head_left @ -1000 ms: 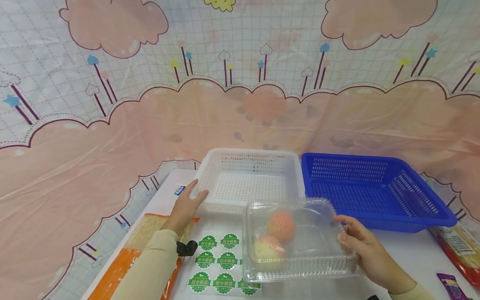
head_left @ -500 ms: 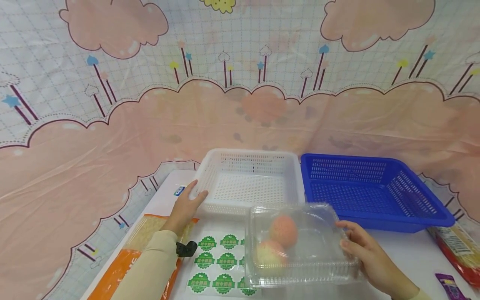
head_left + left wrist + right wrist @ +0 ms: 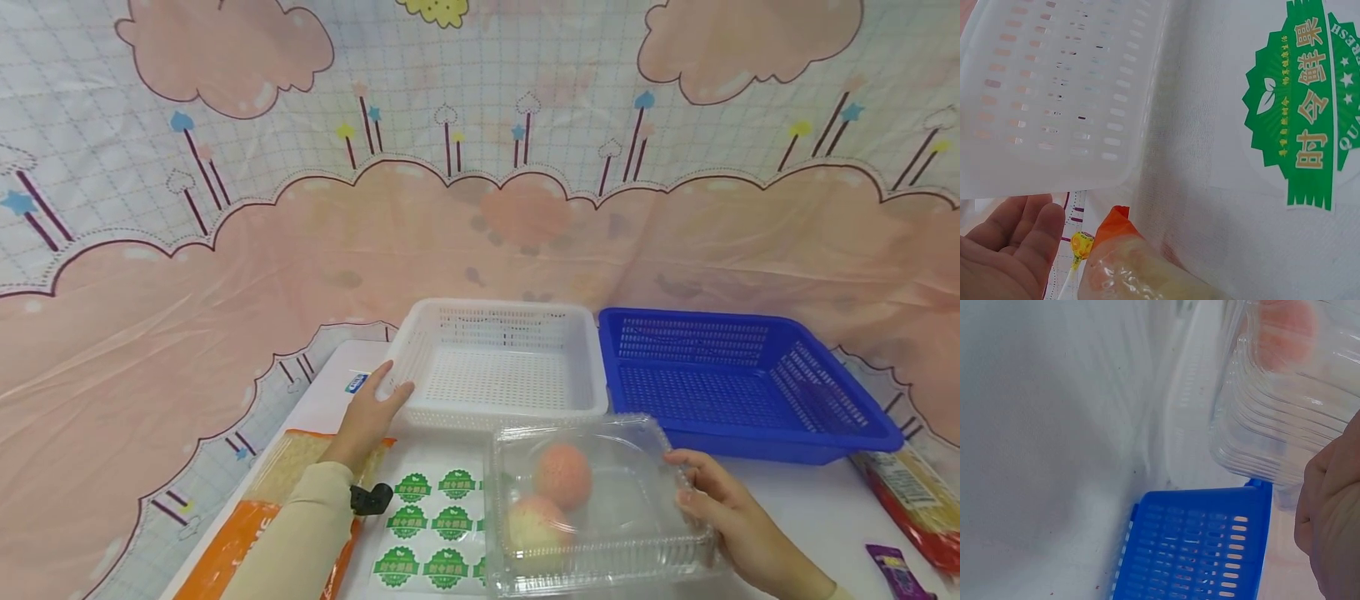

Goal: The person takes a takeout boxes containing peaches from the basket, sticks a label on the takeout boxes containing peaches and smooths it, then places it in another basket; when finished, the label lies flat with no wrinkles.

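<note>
My right hand point(image 3: 738, 517) pinches the right edge of a clear lidded plastic box point(image 3: 615, 500), thumb on the near side. Two round fruits that look like peaches, one pink point(image 3: 562, 475) and one pale yellow and pink point(image 3: 536, 529), lie in the box's left half. The right wrist view shows the box point(image 3: 1272, 425) lifted above the table. My left hand point(image 3: 367, 421) is at the front left corner of a white perforated basket point(image 3: 491, 421), fingers relaxed and spread; whether they touch it I cannot tell. No item lies inside the basket.
A blue basket point(image 3: 750, 442) stands right of the white one. A sheet of green round stickers point(image 3: 431, 521) lies front centre, partly under the box. An orange bag point(image 3: 232, 542) is at left. A red package point(image 3: 918, 500) and purple packet point(image 3: 896, 571) are at right.
My right hand has brought the plastic box slightly down toward me, away from the white basket. The left hand has stayed in place. The fruits have stayed in the box.
</note>
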Demonstrator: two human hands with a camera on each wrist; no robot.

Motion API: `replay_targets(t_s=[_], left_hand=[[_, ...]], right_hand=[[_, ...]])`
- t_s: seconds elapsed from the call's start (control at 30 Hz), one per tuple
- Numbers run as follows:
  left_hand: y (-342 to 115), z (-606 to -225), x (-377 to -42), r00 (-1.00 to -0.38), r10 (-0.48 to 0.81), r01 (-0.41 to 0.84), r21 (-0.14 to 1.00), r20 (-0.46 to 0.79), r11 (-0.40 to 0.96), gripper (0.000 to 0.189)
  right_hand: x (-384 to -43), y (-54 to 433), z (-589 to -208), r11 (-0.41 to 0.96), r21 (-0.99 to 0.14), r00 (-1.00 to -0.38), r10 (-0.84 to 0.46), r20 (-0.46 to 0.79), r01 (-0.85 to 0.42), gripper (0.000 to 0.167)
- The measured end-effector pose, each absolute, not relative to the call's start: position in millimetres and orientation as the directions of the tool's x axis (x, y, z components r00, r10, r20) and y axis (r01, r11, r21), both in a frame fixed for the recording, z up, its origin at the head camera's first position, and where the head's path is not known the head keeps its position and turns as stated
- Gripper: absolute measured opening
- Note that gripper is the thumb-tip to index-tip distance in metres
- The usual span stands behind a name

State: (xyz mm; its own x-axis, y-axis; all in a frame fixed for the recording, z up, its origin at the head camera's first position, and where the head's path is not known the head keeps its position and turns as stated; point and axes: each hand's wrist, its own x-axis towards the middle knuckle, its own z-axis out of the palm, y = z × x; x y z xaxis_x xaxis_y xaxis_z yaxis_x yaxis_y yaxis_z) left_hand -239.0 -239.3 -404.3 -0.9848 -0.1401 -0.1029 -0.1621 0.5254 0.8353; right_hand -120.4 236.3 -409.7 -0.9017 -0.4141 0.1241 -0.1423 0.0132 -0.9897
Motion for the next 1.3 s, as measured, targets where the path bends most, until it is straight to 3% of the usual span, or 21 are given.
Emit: replay_targets(t_s=[0.5,0.83,1.0,1.3], left_hand=[[-239,-403,-237,-0.982,-0.149,-0.18,0.843,-0.119,0.507,0.09],[-239,-402,-235,-0.989,-0.128,-0.135,0.837,-0.078,0.53,0.089],[-240,-402,-235,-0.988,-0.13,-0.136,0.834,-0.078,0.534,0.09],[-239,-403,-235,-0.988,-0.13,-0.138,0.831,-0.079,0.539,0.089]], right_hand=[[-115,242,-415,-0.015,-0.995,-0.869,-0.486,0.093,-0.098,0.049],[-113,243,-423,0.041,-0.987,-0.919,-0.374,0.127,-0.154,0.047],[-112,245,-426,0.087,-0.988,-0.945,-0.315,0.091,-0.124,0.044],[-115,253,-431,0.097,-0.988,-0.94,-0.332,0.082,-0.121,0.041]])
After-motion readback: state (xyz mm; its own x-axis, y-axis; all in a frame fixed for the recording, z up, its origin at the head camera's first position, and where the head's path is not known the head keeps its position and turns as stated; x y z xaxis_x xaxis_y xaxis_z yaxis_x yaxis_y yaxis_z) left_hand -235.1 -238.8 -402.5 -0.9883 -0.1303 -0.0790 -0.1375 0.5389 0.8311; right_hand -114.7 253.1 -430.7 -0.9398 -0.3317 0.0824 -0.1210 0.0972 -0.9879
